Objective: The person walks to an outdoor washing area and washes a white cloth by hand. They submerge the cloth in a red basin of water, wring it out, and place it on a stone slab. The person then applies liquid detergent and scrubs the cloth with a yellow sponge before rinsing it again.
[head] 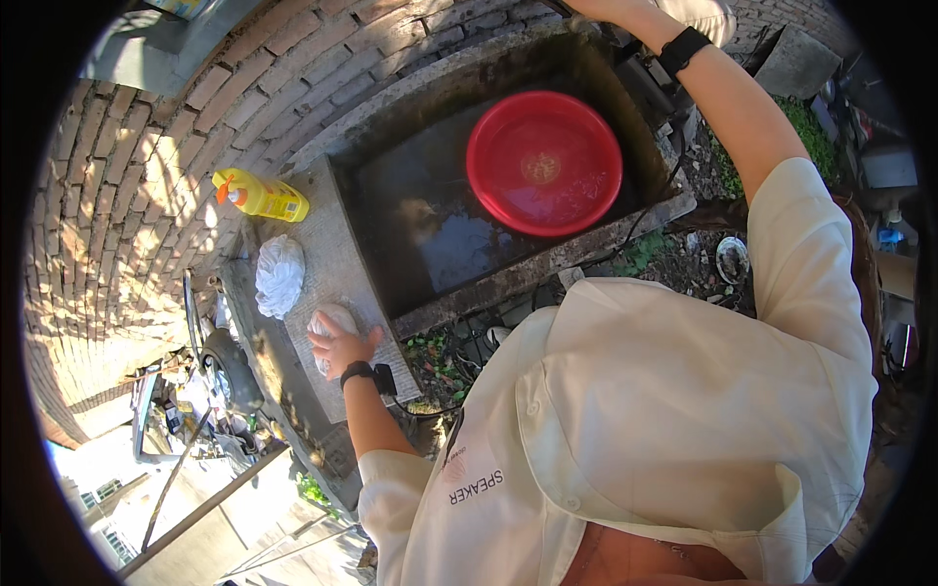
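Note:
My left hand (341, 346) lies with fingers spread over a whitish bundle (338, 316) on a ribbed stone slab (322, 227). The thumb stands out past the bundle's side, and the hand hides much of it. Beside it sits a crumpled white bundle (280, 277), cloth or plastic. A yellow pump bottle (267, 198) with an orange nozzle is farther along the slab. My right hand (597, 6) reaches the top rim of the picture, where its fingers are cut off. Below it, a round red plastic basin (542, 165), with clear water in it, sits inside a stone trough sink (454, 293).
Shallow dark water (440, 227) covers the trough's floor. A brick wall (322, 80) runs along its far side. A dark hose (648, 209) crosses the near right rim. Plants and debris (440, 359) lie by my feet, and a heap of clutter (212, 403) stands left.

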`<state>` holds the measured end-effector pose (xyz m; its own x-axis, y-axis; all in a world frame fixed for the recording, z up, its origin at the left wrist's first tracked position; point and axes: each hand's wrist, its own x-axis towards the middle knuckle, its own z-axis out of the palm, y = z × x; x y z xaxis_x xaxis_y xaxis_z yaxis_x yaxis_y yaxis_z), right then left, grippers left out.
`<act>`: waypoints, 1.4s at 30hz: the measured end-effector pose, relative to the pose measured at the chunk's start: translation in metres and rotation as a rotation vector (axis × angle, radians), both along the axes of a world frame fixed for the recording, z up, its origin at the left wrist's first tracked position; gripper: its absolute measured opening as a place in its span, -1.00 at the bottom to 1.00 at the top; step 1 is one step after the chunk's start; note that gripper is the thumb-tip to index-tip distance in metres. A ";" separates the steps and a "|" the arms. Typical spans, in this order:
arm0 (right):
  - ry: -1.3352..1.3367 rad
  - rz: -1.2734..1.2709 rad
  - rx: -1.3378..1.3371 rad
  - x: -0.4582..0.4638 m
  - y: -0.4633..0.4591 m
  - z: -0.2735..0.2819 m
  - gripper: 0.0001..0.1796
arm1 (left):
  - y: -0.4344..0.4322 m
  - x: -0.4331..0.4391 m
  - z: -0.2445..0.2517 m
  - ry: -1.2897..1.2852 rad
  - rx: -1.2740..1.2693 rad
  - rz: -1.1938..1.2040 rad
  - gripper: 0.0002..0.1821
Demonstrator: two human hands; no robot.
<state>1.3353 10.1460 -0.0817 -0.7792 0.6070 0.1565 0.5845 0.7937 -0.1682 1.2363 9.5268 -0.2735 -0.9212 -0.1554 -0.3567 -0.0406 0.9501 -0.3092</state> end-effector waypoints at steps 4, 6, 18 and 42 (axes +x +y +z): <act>0.000 -0.037 0.036 -0.003 0.001 -0.005 -0.61 | 0.002 -0.001 -0.002 0.011 -0.005 0.017 0.51; -0.004 -0.039 0.051 -0.004 0.003 -0.007 -0.61 | 0.002 -0.001 -0.002 0.012 -0.008 0.014 0.51; 0.048 0.210 0.175 -0.008 0.055 -0.037 -0.69 | 0.005 0.000 -0.001 0.029 -0.007 0.032 0.49; 0.320 -0.202 -1.309 0.043 -0.028 -0.121 -0.83 | 0.009 -0.001 0.001 0.029 -0.037 0.061 0.51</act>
